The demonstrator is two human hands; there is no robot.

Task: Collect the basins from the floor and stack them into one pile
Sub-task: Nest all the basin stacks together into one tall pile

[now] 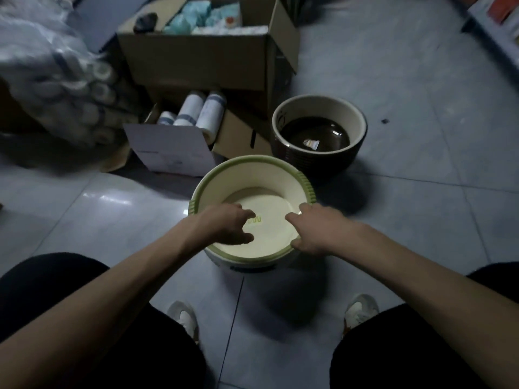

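A cream basin with a green ribbed rim (252, 181) sits on top of a white pile of basins on the floor in front of me. My left hand (227, 224) reaches over the near rim into the basin with its fingers loosely curled, holding nothing that I can see. My right hand (314, 230) grips the near right rim, thumb inside and fingers outside. A dark brown basin with a cream inner wall (318, 133) stands apart on the floor behind and to the right.
An open cardboard box (207, 51) and a smaller box of paper rolls (179, 141) stand behind the pile to the left. A plastic-wrapped bundle of rolls (56, 80) lies far left. My knees and shoes (184, 318) frame the near floor.
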